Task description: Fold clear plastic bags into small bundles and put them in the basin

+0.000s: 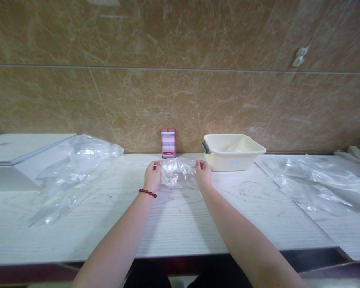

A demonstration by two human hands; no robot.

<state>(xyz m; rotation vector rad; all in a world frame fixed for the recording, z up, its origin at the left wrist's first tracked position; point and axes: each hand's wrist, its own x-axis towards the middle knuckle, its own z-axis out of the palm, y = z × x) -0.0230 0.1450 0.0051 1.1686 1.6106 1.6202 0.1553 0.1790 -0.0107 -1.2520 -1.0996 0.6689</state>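
A: Far left?
B: White rectangular box (pixel 30 144), smooth faces, orange mark on the front; print unreadable. Glossy, wrinkled clear plastic film (pixel 88 150) beside it, on the white wood-grain table (pixel 48 244).
A: Left hand?
B: Left hand (pixel 153 176): fingers pinched on the left edge of a crinkled clear plastic piece (pixel 177 172). Bag or sheet, can't tell. Red bead bracelet (pixel 148 193) at the wrist.
A: Behind that?
B: Red-edged slab phone (pixel 168 142), upright near the brown marbled wall (pixel 108 100). Screen pixelated, no text legible.
A: Right hand?
B: Right hand (pixel 203 173) pinches the piece's right edge, so it sits between both hands, low over the table.
A: Further right?
B: Cream plastic tub (pixel 244 161), tapered, grey handle (pixel 205 147), faint pale label, illegible. Then a creased heap of clear plastic (pixel 321 184).
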